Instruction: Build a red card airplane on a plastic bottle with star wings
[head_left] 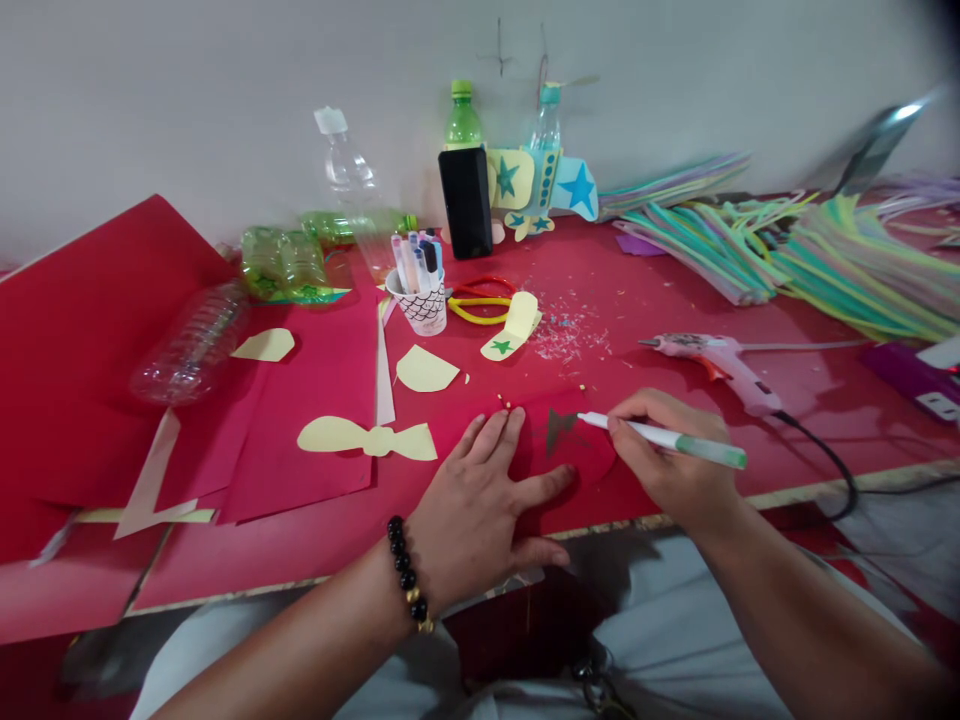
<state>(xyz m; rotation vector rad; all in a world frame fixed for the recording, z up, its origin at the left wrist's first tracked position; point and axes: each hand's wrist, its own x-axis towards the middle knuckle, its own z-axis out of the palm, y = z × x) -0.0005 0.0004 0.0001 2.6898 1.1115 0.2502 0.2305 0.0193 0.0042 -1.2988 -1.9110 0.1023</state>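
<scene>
My right hand [667, 455] grips a white marker [675, 441] with a green end, its tip pointing left at a dark green star shape [560, 432]. The star is drawn on a sheet of red paper [559, 510] near the table's front edge. Spread flat on that sheet, my left hand [480, 495] has its fingers apart and holds nothing. A yellow paper propeller shape [367, 438] lies just left of my left hand. Beyond my fingers are a cut yellow paper piece [426, 370] and a folded yellow strip [513, 328] bearing a green star.
A paper cup of markers [421, 305] stands beside yellow- and red-handled scissors [480, 303]. Behind are a phone [465, 203] and bottle crafts [545, 125]. At right lie a pink glue gun [716, 365] with its cord and bundled pipe cleaners [697, 250]. Plastic bottles [191, 345] lie left.
</scene>
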